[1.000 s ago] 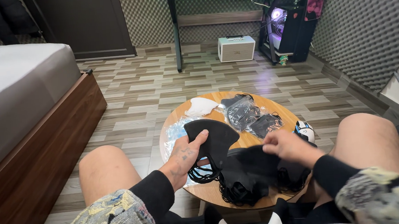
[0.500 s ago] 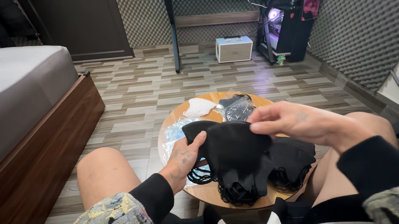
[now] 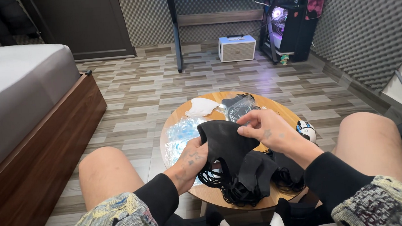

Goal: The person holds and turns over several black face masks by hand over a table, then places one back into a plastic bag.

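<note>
Both hands pinch one black face mask (image 3: pixel 227 142) over the round worktop (image 3: pixel 277 114): left hand (image 3: pixel 192 159) at its lower edge, right hand (image 3: pixel 267 131) on top. Separating it from the black pile (image 3: pixel 244 181) looks underway; lifting clear needs untangled loops.

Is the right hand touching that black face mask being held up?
Touching. The head view shows the right hand pinching the top edge of the black mask between thumb and fingers.
</note>
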